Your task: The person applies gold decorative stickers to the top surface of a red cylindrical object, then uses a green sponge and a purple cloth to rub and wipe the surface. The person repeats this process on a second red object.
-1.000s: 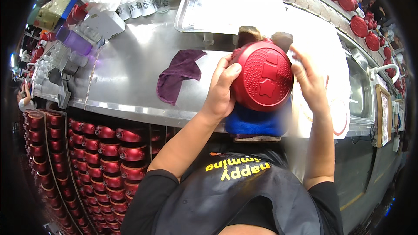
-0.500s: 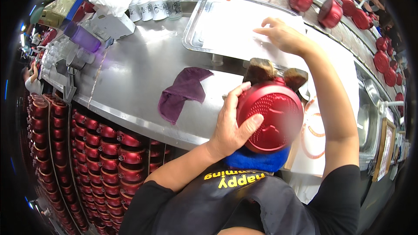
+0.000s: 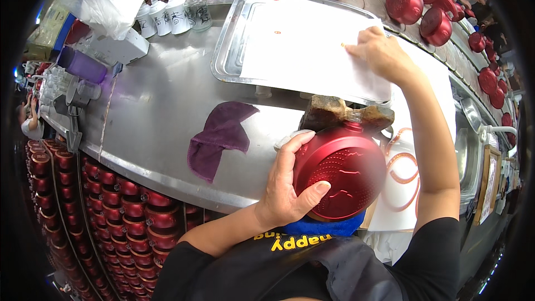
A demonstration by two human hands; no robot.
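A round, flattened red bottle with a dotted, embossed face lies against a blue cloth near my body. Its neck rests in a notch of a worn brown block. My left hand grips its left side, thumb across the face, with a bit of white cloth or paper by the fingertips. Over a white sheet on a metal tray, my right hand has its fingers curled together. A tiny yellowish spot shows at its fingertips; whether it is pinched I cannot make out. Small orange spots dot the sheet.
A purple cloth lies on the steel table. White bottles and a clear one stand at the back left, near a purple tumbler. Red bottles sit on a conveyor beyond. Orange-red strips lie to the right.
My right hand has moved slightly right over the sheet, and its spread fingers have drawn together. My left hand still holds the red bottle. The view has shifted a little.
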